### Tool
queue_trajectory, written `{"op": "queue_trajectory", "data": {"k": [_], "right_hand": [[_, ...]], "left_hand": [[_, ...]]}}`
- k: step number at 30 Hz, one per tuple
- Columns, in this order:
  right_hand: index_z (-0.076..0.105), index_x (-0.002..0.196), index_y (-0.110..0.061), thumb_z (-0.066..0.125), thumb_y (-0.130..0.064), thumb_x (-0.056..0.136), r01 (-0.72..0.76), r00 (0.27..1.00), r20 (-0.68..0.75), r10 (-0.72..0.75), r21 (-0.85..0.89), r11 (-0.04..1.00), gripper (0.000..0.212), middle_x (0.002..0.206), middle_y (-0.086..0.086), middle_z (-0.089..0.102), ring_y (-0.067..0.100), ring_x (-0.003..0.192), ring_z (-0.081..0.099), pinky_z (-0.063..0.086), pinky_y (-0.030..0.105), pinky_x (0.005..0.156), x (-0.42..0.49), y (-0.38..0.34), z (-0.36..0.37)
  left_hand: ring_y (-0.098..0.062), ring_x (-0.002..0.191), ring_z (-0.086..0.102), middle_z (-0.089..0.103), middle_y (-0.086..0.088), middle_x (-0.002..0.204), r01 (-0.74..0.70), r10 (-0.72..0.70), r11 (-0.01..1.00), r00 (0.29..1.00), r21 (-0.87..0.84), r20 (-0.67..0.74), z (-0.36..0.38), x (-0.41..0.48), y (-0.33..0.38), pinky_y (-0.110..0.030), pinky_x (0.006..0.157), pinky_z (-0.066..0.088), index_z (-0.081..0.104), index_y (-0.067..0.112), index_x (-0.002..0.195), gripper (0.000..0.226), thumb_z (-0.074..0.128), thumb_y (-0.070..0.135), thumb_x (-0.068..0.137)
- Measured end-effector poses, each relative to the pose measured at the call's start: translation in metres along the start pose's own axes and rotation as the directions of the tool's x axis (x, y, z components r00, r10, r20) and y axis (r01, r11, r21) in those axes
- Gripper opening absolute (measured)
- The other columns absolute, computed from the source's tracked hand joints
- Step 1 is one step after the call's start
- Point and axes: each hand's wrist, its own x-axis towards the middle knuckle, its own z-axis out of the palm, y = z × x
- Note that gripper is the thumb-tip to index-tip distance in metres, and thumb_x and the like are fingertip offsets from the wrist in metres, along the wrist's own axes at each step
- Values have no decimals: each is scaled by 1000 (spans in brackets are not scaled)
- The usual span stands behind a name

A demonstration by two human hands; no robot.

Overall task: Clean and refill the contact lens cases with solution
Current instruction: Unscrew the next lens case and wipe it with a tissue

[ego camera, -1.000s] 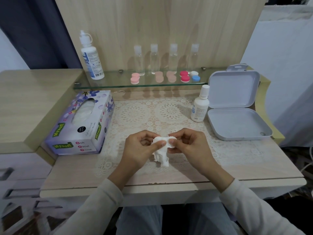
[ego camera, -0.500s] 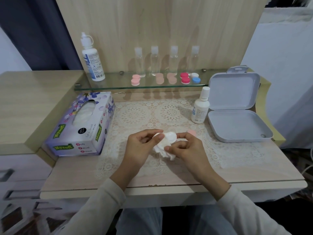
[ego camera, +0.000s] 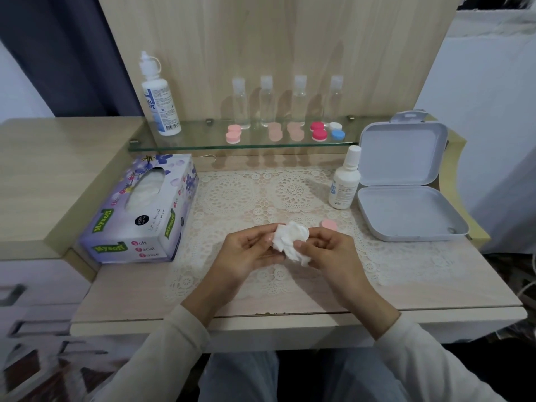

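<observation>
White tissue [ego camera: 285,242] bunched up: left hand [ego camera: 246,252] pinches it, right hand [ego camera: 330,252] grips the wrapped lens case [ego camera: 304,233], likely for wiping; pink cap [ego camera: 329,224] lies just beyond the right hand.

One head-worn camera looks forward and down, close over the desk [ego camera: 130,300]

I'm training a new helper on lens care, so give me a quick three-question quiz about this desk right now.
1. True or false: the grey box beside the small bottle lies open.
2. What do the left hand and right hand hold between them? A) crumpled tissue B) a pink cap C) a spray can
3. How many clear bottles stand on the glass shelf?
Key: 1 true; 2 A; 3 four.
</observation>
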Motion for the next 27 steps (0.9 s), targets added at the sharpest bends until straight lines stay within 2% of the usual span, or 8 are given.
{"op": "queue_trajectory", "data": {"k": [3, 5, 7, 11, 14, 20, 23, 27], "right_hand": [[65, 99, -8, 65, 4, 78, -24, 1000, 1, 24, -6, 1000, 24, 57, 3, 62, 11, 57, 61, 51, 20, 59, 3, 4, -3], [64, 103, -6, 64, 4, 79, -13, 1000, -25, 12, -26, 1000, 26, 66, 14, 60, 23, 64, 61, 51, 30, 67, 4, 5, -8], [67, 97, -6, 59, 5, 82, 18, 999, -40, -19, -31, 999, 20, 76, 21, 61, 35, 73, 63, 55, 41, 72, 5, 2, -14], [64, 66, -5, 47, 7, 86, 31, 999, -32, -30, 21, 999, 29, 65, 3, 64, 18, 55, 56, 49, 26, 56, 3, -8, -23], [61, 58, -8, 50, 5, 85, 45, 999, 0, -45, 8, 999, 32, 64, 1, 61, 17, 54, 48, 41, 32, 59, 5, -10, -25], [63, 68, -4, 62, -5, 83, 113, 987, 119, -104, -70, 991, 15, 63, 6, 58, 8, 49, 47, 40, 18, 47, 4, -14, -20], [64, 67, -5, 68, -3, 78, 163, 983, 100, -151, -117, 980, 12, 60, 4, 61, 12, 45, 51, 44, 20, 46, 7, -13, -17], [62, 64, -13, 72, -1, 74, 227, 974, 51, -221, -211, 951, 18, 62, -2, 63, 16, 51, 61, 52, 27, 48, 10, -9, -14]], "left_hand": [[-14, 82, 69, 73, 1, 86, -9, 10, 1000, 1000, 21, -29, 1, 1, 1, -23, 71, 56, 66, 12, 94, 22, 53, -2, 85], [-18, 84, 69, 73, -4, 91, -5, 5, 1000, 999, 3, -52, 0, 1, 1, -24, 74, 56, 67, 8, 98, 20, 58, 1, 81], [-23, 83, 69, 71, -11, 94, 11, -12, 1000, 996, -17, -86, -2, 1, 2, -24, 74, 56, 66, 4, 101, 24, 61, 2, 78], [-22, 76, 70, 68, -16, 96, 32, -29, 999, 990, 17, -135, -6, 2, 4, -20, 67, 55, 66, 4, 101, 26, 63, -5, 77], [-23, 77, 70, 70, -15, 94, 48, -45, 999, 990, 17, -135, -4, 2, 6, -21, 67, 56, 67, 5, 100, 25, 63, -5, 77], [-21, 75, 70, 72, -7, 87, 50, -49, 999, 992, 5, -121, 1, 3, 12, -21, 69, 56, 67, 11, 99, 23, 61, -2, 80], [-19, 75, 70, 73, -2, 84, 44, -42, 999, 992, 11, -120, 2, 3, 14, -19, 68, 55, 67, 11, 98, 22, 60, -1, 81], [-18, 75, 70, 71, -7, 89, 48, -40, 997, 991, 58, -125, 1, 3, 14, -21, 69, 56, 66, 6, 103, 22, 60, -1, 82]]}}
